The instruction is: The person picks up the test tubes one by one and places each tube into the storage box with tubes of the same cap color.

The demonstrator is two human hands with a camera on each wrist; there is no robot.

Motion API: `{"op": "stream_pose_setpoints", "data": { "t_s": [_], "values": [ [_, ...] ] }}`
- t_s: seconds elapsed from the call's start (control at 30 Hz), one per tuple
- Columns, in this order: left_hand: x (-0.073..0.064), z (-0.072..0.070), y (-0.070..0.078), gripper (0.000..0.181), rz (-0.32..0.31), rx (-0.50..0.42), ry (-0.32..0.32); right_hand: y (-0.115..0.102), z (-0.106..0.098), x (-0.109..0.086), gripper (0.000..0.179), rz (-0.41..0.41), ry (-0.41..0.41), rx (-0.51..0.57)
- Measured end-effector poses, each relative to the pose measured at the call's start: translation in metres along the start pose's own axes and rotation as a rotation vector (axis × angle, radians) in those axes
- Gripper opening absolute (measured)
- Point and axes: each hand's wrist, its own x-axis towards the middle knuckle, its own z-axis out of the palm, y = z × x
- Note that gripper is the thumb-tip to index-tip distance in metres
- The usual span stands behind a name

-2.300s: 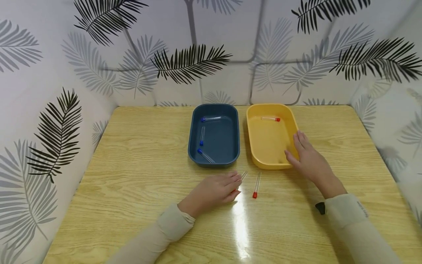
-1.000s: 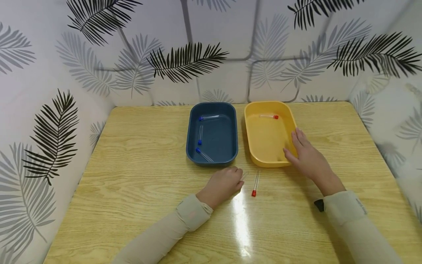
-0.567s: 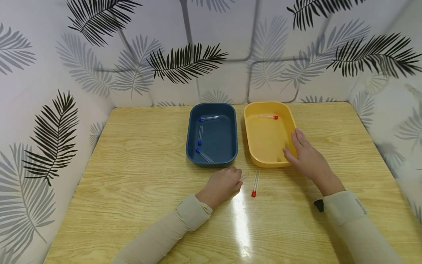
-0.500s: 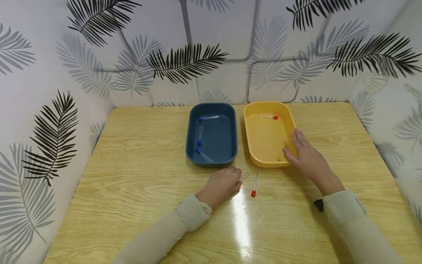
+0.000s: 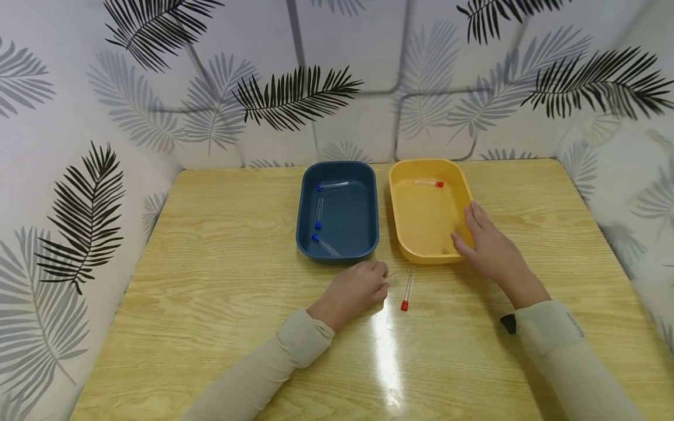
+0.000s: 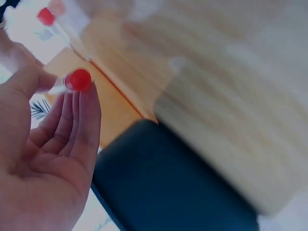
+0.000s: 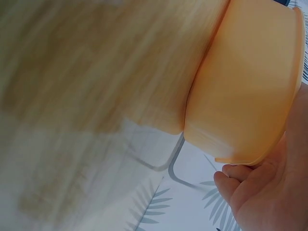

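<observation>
My left hand (image 5: 353,295) is in front of the two trays, pinching a clear test tube with a red cap (image 6: 78,80) between thumb and fingertips. In the head view the hand hides that cap, and only the blurred clear end shows. Just to the right, a second red-capped test tube (image 5: 408,286) lies on the table. My right hand (image 5: 495,254) holds the near right corner of the yellow tray (image 5: 426,219), thumb over the rim and fingers along the outer side. One red-capped test tube (image 5: 429,183) lies inside this tray.
A dark blue tray (image 5: 350,219) stands left of the yellow one, with several blue-capped test tubes (image 5: 318,213) inside. Behind the wooden table (image 5: 221,245) rises a wall (image 5: 347,52) with leaf patterns.
My left hand has moved slightly right and its fingers have drawn together on the test tube, whose clear end has swung a little. The right hand has stayed at the yellow tray.
</observation>
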Motion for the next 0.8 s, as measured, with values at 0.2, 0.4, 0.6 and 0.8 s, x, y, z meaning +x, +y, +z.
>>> {"op": "stream_pose_setpoints", "data": {
  "t_s": [0.2, 0.4, 0.6, 0.8],
  "values": [
    [0.003, -0.006, 0.002, 0.009, 0.040, -0.108, 0.043, 0.000, -0.002, 0.000, 0.077, -0.002, 0.003, 0.017],
    [0.010, -0.020, 0.003, 0.005, 0.023, -0.232, 0.041, 0.002, 0.000, 0.001, 0.078, -0.009, 0.007, 0.011],
    [0.023, -0.048, 0.008, 0.005, -0.006, -0.326, 0.007, 0.003, 0.002, 0.001, 0.078, -0.013, 0.014, 0.014],
    [0.048, -0.075, 0.008, 0.007, 0.011, -0.367, 0.003, 0.000, -0.002, -0.001, 0.078, -0.004, 0.008, 0.019]
  ]
}}
